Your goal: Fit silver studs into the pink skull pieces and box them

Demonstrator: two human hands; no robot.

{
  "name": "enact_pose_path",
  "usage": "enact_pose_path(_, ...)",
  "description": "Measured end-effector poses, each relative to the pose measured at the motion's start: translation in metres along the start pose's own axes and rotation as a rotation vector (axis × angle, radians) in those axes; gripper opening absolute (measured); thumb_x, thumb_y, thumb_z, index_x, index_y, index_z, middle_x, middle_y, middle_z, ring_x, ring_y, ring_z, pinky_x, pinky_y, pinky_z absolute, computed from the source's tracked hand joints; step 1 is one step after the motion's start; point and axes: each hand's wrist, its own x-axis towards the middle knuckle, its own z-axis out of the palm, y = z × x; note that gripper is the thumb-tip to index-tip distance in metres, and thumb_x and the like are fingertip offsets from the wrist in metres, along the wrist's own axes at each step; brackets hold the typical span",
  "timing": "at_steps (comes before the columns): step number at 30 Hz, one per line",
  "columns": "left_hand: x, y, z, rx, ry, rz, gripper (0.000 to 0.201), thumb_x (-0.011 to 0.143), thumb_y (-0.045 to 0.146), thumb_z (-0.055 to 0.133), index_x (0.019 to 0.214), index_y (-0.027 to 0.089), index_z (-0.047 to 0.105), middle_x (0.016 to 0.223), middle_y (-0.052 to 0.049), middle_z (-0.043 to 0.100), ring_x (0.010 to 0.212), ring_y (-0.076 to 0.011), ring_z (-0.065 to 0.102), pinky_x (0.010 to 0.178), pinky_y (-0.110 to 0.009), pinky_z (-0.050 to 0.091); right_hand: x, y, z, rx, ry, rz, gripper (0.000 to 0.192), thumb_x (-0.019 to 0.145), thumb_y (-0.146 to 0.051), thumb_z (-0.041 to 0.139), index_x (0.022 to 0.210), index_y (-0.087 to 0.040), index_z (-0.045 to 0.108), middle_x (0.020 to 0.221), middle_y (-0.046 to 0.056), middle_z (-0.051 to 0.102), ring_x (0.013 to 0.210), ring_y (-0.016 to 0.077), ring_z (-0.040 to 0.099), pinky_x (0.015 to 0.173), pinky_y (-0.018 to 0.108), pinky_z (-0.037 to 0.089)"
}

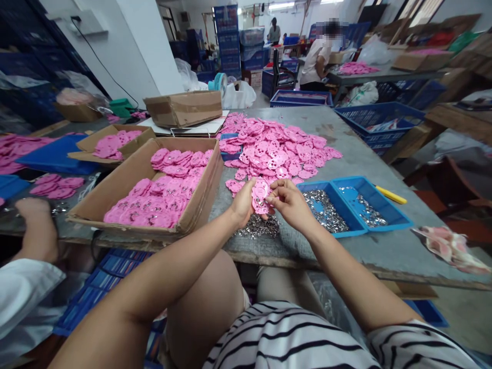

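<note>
A pink plastic plate-like piece with holes (261,193) is gripped along its left side by my left hand (243,204). At its right edge, my right hand (288,201) has thumb and fingers pinched together; whatever is between the fingertips is too small to make out. Just below the hands lies a heap of small shiny metal parts (258,227) on the table. Behind them rises a large pile of similar pink pieces (277,146). To the right, a blue two-part tray (364,231) holds more small metal parts.
Left of my hands stands an open cardboard box (209,205) with rows of pink pieces. A yellow-handled tool (391,195) and a crumpled cloth-like item (448,246) lie on the right of the grey table (384,256). A co-worker's arm (38,230) reaches in at left. Another person (313,64) sits farther back.
</note>
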Motion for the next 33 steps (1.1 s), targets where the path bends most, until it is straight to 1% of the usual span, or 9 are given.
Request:
enact_pose_path(4,0.000,-0.001,0.000,0.025,-0.007,0.009,0.042,0.096,0.044,0.038,0.113,0.014,0.060,0.074,-0.008,0.070,0.060,-0.0177,0.067,0.049,-0.025,0.053,0.002,0.002,0.000,-0.035,-0.024,-0.014,0.022,0.078,-0.029,0.068,0.060,-0.019,0.062,0.097,0.007,0.054,0.087,0.0199,0.053,0.081,0.039,0.049)
enact_pose_path(9,0.001,-0.001,-0.001,0.044,-0.018,-0.002,0.044,0.098,0.043,0.032,0.116,0.014,0.060,0.075,-0.008,0.070,0.061,-0.0168,0.066,0.050,-0.025,0.054,0.004,0.007,0.003,-0.044,-0.011,-0.005,0.024,0.078,-0.034,0.070,0.061,-0.019,0.062,0.096,0.006,0.053,0.087,0.0201,0.053,0.085,0.041,0.048)
enact_pose_path(12,0.000,-0.001,0.000,0.049,-0.017,-0.012,0.045,0.099,0.039,0.026,0.117,0.014,0.059,0.072,-0.007,0.069,0.062,-0.0169,0.067,0.050,-0.025,0.054,0.004,0.008,0.005,-0.013,-0.018,0.018,0.025,0.078,-0.037,0.070,0.062,-0.020,0.060,0.098,0.007,0.052,0.088,0.0205,0.054,0.081,0.040,0.049)
enact_pose_path(17,-0.001,0.000,0.002,0.046,-0.015,-0.012,0.043,0.099,0.039,0.029,0.115,0.014,0.060,0.075,-0.008,0.069,0.064,-0.0177,0.067,0.053,-0.026,0.055,0.004,0.006,0.005,0.004,-0.029,0.058,0.027,0.078,-0.038,0.068,0.061,-0.019,0.058,0.100,0.007,0.051,0.089,0.0212,0.054,0.076,0.038,0.051)
enact_pose_path(21,-0.001,0.001,0.003,0.034,0.006,-0.013,0.043,0.099,0.035,0.026,0.114,0.014,0.061,0.076,-0.008,0.070,0.066,-0.0186,0.067,0.055,-0.028,0.056,0.004,0.009,0.006,-0.005,-0.017,0.032,0.024,0.077,-0.033,0.067,0.060,-0.020,0.057,0.098,0.006,0.053,0.090,0.0209,0.054,0.078,0.038,0.050)
enact_pose_path(25,-0.001,0.001,0.004,0.023,0.017,-0.010,0.040,0.098,0.037,0.032,0.113,0.015,0.062,0.079,-0.009,0.070,0.065,-0.0188,0.067,0.056,-0.029,0.056,0.004,0.013,0.008,-0.058,0.010,0.014,0.020,0.076,-0.026,0.067,0.060,-0.020,0.055,0.098,0.006,0.054,0.092,0.0213,0.055,0.084,0.040,0.048)
enact_pose_path(27,-0.002,0.001,0.004,0.018,0.029,-0.019,0.042,0.099,0.035,0.029,0.115,0.014,0.061,0.079,-0.009,0.070,0.066,-0.0185,0.067,0.057,-0.029,0.056,0.003,0.014,0.010,-0.092,0.042,-0.016,0.019,0.077,-0.025,0.066,0.062,-0.021,0.054,0.099,0.007,0.055,0.093,0.0217,0.055,0.086,0.040,0.047)
enact_pose_path(31,0.000,0.001,0.002,0.004,0.026,-0.038,0.044,0.100,0.036,0.026,0.118,0.014,0.059,0.080,-0.008,0.071,0.066,-0.0175,0.067,0.058,-0.028,0.056,-0.002,0.020,0.018,-0.124,0.109,-0.109,0.012,0.080,-0.026,0.062,0.073,-0.023,0.053,0.100,0.007,0.057,0.095,0.0228,0.055,0.083,0.039,0.047)
enact_pose_path(33,0.001,0.000,0.000,0.002,0.005,-0.046,0.043,0.099,0.038,0.028,0.118,0.014,0.059,0.079,-0.007,0.070,0.065,-0.0169,0.067,0.058,-0.026,0.056,-0.004,0.022,0.021,-0.114,0.115,-0.112,0.010,0.079,-0.027,0.062,0.079,-0.024,0.054,0.098,0.006,0.058,0.089,0.0216,0.056,0.079,0.037,0.047)
